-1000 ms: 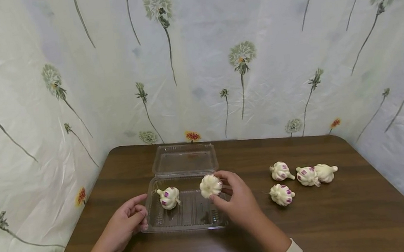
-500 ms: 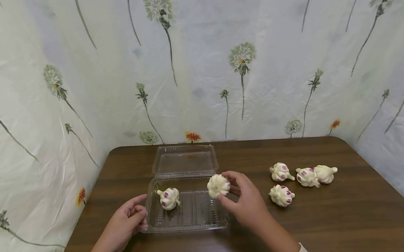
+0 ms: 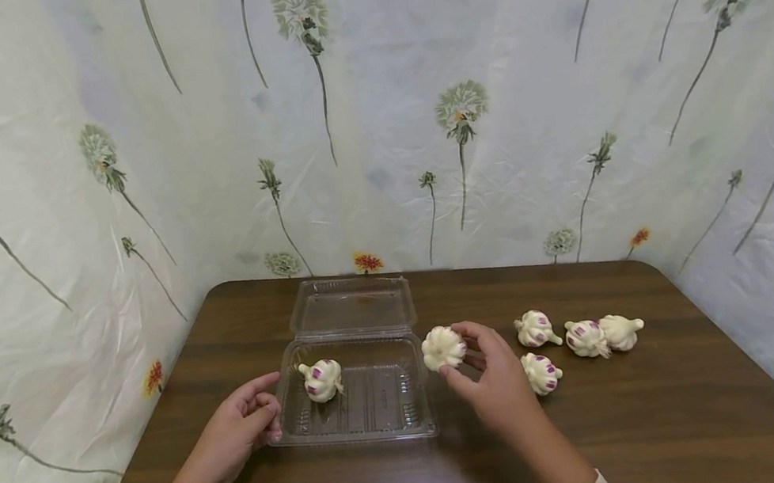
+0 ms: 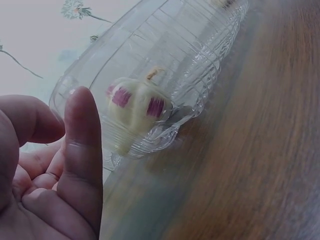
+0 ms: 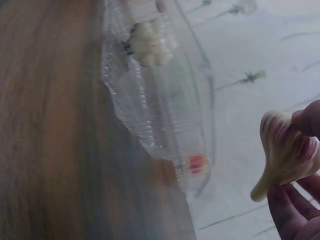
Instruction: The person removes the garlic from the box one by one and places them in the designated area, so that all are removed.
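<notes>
My right hand (image 3: 499, 380) holds a garlic bulb (image 3: 444, 348) between thumb and fingers, just off the right side of the clear plastic container (image 3: 374, 439). In the right wrist view this garlic bulb (image 5: 285, 150) has purple streaks and its stem points down-left. At the container's left edge, my left hand (image 3: 239, 429) pinches the rim with thumb and curled fingers. Another garlic bulb (image 3: 322, 380), white with purple patches, lies inside the container's left part. The left wrist view shows that garlic bulb (image 4: 137, 105) through the clear wall, beyond the thumb.
Several more garlic bulbs lie on the brown table (image 3: 630, 421) to the right: one at the back (image 3: 536, 329), a touching pair with a purple-marked bulb (image 3: 587, 339), and a bulb (image 3: 542, 373) partly behind my right hand. The container's lid (image 3: 351, 306) lies back. A flowered sheet (image 3: 373, 115) hangs behind.
My right hand has moved to the right with its garlic bulb, from above the container to beyond its right edge. My left hand and the bulb inside the container stay put.
</notes>
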Tool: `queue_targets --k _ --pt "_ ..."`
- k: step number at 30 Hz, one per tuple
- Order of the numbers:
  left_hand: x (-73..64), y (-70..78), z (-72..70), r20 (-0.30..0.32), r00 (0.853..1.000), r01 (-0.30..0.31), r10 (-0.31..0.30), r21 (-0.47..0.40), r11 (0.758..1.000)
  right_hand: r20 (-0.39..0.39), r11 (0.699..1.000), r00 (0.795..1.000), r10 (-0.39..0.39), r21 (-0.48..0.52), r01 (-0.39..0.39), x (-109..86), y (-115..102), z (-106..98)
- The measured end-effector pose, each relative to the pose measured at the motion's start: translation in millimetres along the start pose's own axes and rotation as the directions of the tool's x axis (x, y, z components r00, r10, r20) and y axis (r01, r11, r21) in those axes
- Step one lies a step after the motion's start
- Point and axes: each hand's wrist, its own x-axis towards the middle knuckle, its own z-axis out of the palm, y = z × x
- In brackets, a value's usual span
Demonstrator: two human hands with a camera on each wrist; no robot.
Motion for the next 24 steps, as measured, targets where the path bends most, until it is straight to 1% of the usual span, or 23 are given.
queue_targets --k 4,7,14,24 --pt "-0.2 0.3 -0.1 0.007 1.000 0.000 0.000 0.002 1.000 0.010 0.993 0.996 0.086 0.079 -0.086 0.4 1 -11" --pt "0.1 -0.1 -0.6 0.019 1.000 -0.006 0.006 0.005 1.000 0.009 0.989 0.992 0.122 0.082 -0.122 -1.0 2 -18" --pt "1.1 -0.4 -1.6 0.031 0.999 -0.015 0.015 0.005 1.000 -0.017 0.988 0.990 0.138 0.075 -0.136 -3.5 6 -30" --pt "0.2 0.7 -0.2 0.032 0.999 -0.009 0.009 0.004 1.000 -0.062 0.987 0.985 0.159 0.039 -0.157 -10.8 11 -46"
